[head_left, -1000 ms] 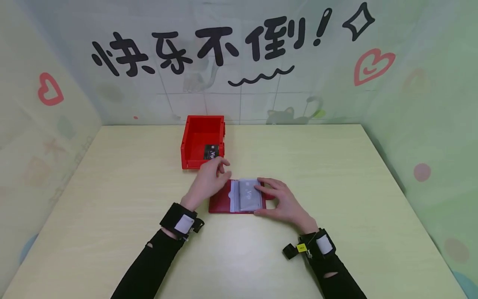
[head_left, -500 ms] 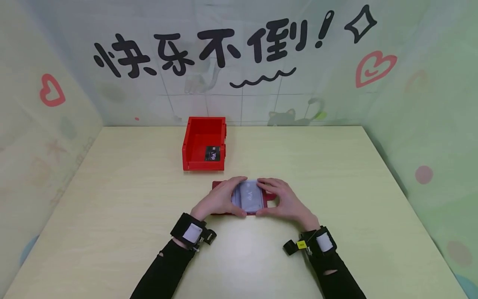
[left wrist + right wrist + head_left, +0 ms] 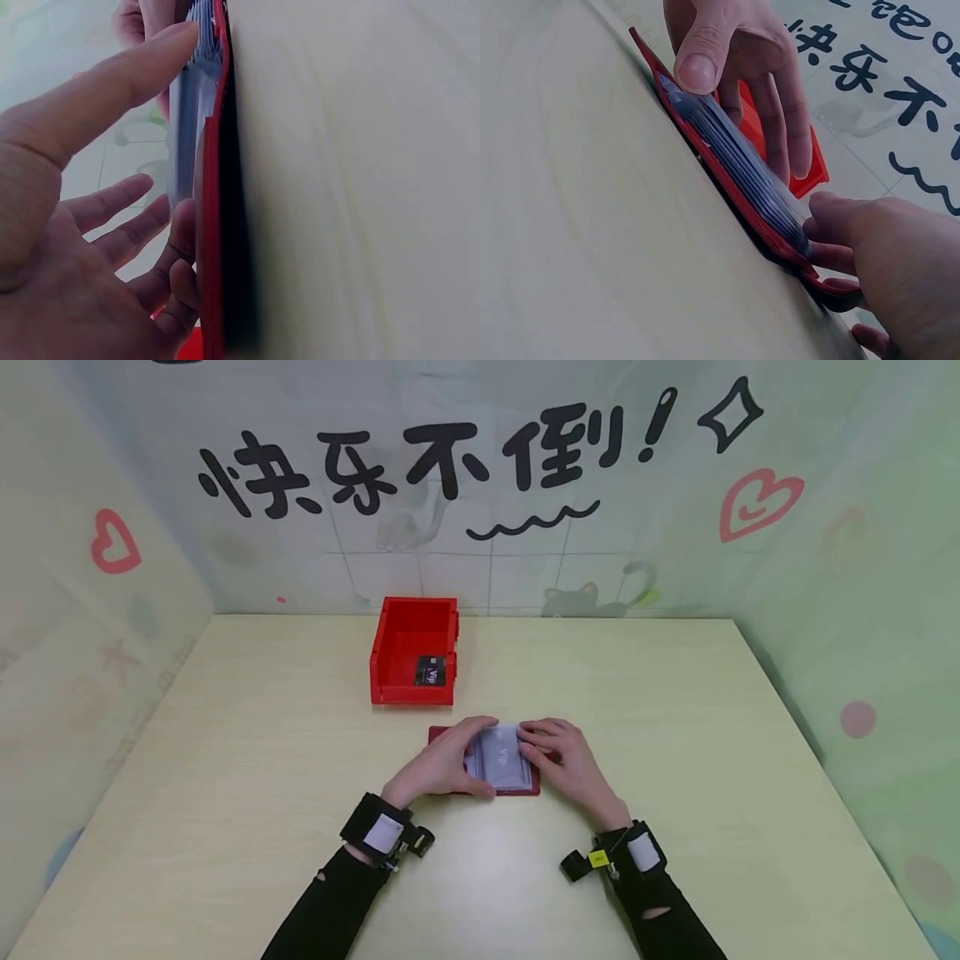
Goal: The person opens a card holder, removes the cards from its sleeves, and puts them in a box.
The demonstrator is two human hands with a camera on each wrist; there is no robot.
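A card holder (image 3: 504, 767) with a red cover (image 3: 212, 247) lies spread on the table, a stack of clear sleeves inside it. "Vip" shows faintly through the top sleeve. My left hand (image 3: 441, 765) spans the sleeves, thumb along the near edge and fingers toward the far edge, holding the holder steady. In the right wrist view the left thumb (image 3: 699, 71) rests against the sleeve stack (image 3: 739, 161). At the stack's right edge, thumb and forefinger of my right hand (image 3: 573, 767) pinch the sleeves. The right hand covers the cover's strap in the head view.
Behind the holder, slightly left, stands a red bin (image 3: 411, 696) with a black Vip card (image 3: 431, 670) inside. Pale tabletop (image 3: 247, 735) surrounds the holder. A printed cloth (image 3: 337, 577) closes off the back and both sides.
My left hand has come from beside the bin down onto the holder. The right thumb has shifted from the near edge up to the sleeves' right edge, beside its fingers.
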